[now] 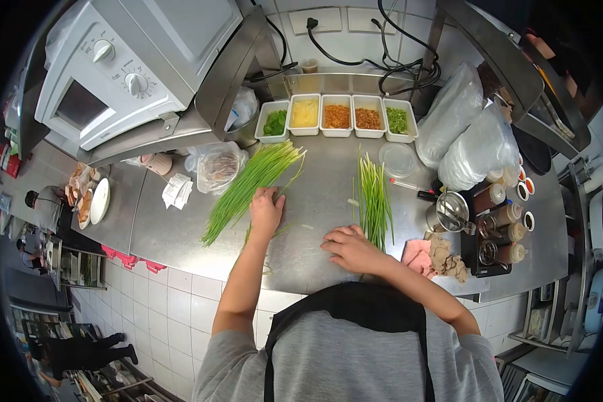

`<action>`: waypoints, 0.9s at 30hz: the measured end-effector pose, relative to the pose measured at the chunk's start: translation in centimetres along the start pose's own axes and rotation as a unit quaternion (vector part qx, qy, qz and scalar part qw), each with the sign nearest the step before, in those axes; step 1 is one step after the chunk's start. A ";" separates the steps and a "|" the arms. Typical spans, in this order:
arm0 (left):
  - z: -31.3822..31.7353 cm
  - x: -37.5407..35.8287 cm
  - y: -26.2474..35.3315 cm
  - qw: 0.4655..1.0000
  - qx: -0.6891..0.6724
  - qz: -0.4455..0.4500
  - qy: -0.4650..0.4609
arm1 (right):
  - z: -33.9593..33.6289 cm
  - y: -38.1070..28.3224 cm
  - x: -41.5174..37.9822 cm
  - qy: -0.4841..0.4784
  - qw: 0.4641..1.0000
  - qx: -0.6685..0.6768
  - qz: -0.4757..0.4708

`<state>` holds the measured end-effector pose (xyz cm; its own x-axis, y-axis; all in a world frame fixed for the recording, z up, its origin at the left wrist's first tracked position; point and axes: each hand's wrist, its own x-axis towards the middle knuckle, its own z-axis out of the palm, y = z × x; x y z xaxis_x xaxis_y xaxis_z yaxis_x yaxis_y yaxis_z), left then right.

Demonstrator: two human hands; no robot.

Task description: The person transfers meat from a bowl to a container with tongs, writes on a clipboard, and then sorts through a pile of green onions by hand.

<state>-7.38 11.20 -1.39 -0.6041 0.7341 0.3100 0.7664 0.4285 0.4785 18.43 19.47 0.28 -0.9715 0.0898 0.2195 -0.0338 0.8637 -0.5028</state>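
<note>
My left hand point(266, 209) is at the right edge of a large bunch of green chives point(238, 191), its fingers curled around a few loose stems. Stems stick out above the fingers and below the wrist; the grip itself is partly hidden. My right hand point(350, 246) lies palm down on the steel counter point(308, 258) with the fingers spread. It is beside the lower end of a smaller chive bunch point(375, 201), whose stems run up and away from me. The right forearm covers that bunch's near end. Bits of stem lie between the hands.
Several white tubs point(336, 127) of chopped toppings line the back. A microwave point(114, 77) stands upper left. To the right are a red-capped pen point(403, 184), plastic bags point(472, 154), a metal pot point(447, 213), sauce bottles point(509, 232) and cloths point(419, 256). Other people are at far left.
</note>
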 end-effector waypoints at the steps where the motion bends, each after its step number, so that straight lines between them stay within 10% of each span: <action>1: 0.4 0.4 0.2 0.999 0.035 -0.013 0.001 | -0.2 0.0 -0.1 0.009 1.000 0.000 0.007; 8: 0.4 0.8 2.4 0.962 -0.219 -0.096 -0.130 | -3.1 1.0 -1.2 0.043 0.993 0.034 0.102; 14: -6.4 -2.2 7.8 0.889 -0.334 -0.075 -0.305 | -7.1 -1.7 3.0 0.257 0.963 -0.076 0.020; 20: -10.2 -3.2 9.0 0.875 -0.352 -0.067 -0.325 | -6.8 0.5 2.6 0.031 0.994 0.100 0.040; 27: -10.8 -4.1 6.8 0.874 -0.353 -0.091 -0.320 | -9.2 2.8 -0.3 0.044 0.965 0.246 0.083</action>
<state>-2.06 5.44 9.48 -0.2818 0.9292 -0.2393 0.2078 0.3026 0.9302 20.84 26.41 6.52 -0.9504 0.2667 0.1603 -0.0072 0.4963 -0.8681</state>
